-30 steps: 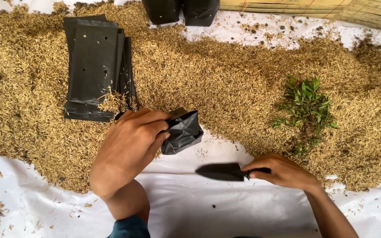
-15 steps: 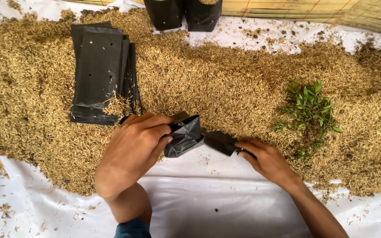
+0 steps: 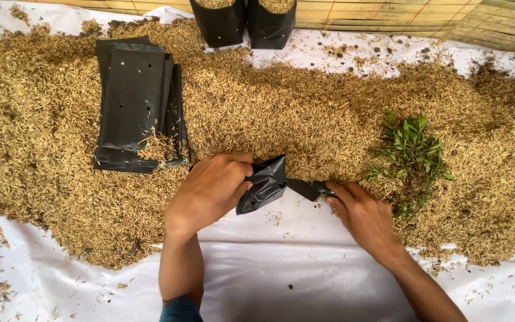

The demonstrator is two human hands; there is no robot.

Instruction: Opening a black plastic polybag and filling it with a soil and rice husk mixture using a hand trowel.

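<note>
black planting bag (image 3: 263,185) clamped in left hand (image 3: 210,191), right hand (image 3: 362,214) fingers closed on dark scoop (image 3: 308,188), rice husks (image 3: 305,119) behind

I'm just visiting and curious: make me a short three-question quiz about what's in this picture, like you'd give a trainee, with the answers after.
1. True or false: the left hand holds a crumpled black plastic bag.
2. What does the right hand grip? A) a black scoop-like tool B) a glass jar C) a red brush
3. Fill in: the flat stack of black bags lies on the pile of ____ .

Key
1. True. The bag sits at the edge of the husks, above the white sheet.
2. A. Its tip points into the bag's mouth.
3. Husks. The green sprigs lie on them too, and two filled black bags stand at the far edge.
</note>
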